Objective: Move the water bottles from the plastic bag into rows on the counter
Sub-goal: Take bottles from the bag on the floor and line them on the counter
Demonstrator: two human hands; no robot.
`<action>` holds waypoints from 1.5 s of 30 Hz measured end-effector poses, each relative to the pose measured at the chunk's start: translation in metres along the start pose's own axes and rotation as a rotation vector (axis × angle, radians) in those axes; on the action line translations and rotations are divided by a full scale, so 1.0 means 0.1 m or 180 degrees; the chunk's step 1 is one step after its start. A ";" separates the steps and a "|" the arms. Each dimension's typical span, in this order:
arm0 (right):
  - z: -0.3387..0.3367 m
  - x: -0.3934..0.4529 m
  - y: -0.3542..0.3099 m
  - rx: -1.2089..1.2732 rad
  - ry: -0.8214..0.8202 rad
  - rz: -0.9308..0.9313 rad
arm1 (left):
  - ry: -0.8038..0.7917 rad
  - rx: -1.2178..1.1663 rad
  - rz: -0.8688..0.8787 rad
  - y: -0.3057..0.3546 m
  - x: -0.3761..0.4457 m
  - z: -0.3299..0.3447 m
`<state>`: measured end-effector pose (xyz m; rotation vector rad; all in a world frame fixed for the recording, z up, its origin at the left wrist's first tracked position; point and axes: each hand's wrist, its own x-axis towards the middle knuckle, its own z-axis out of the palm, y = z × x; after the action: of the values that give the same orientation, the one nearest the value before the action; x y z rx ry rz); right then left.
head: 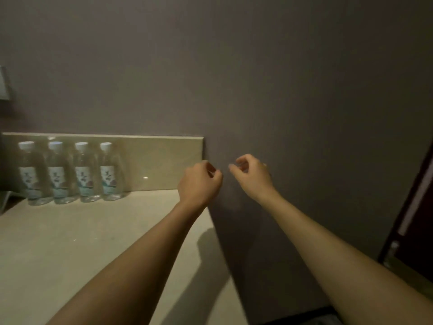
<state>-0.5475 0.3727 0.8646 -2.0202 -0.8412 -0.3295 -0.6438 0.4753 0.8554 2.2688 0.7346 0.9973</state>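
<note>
A plain grey wall [281,78] fills most of the view. Below it to the left lies the pale beige stone tabletop [82,242] with a glossy beige backsplash [159,160]. Four clear plastic water bottles [70,172] with white caps and pale printed labels stand upright in a row against the backsplash, close side by side. Both forearms reach forward; the left hand [199,181] and right hand [251,175] hover near each other, each grip loosely curled and holding nothing.
</note>
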 end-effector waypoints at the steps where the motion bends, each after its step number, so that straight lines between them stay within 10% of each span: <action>1: -0.19 -0.03 0.12 -0.0015 0.0066 0.0022 | -0.0005 -0.0070 0.0050 0.17 -0.08 0.12; 21: -2.50 -0.59 2.69 -0.0284 0.0604 0.1182 | -0.1370 -0.0527 0.0673 2.28 -1.01 2.74; 45: -2.17 -0.27 6.51 0.0042 -0.0782 0.3035 | -0.3065 -0.0151 -0.0430 2.01 -0.85 6.56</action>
<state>-0.1093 -0.0566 0.5557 -2.2243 0.0513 0.4662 -0.1322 0.1068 0.5725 2.2475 0.4042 -0.1865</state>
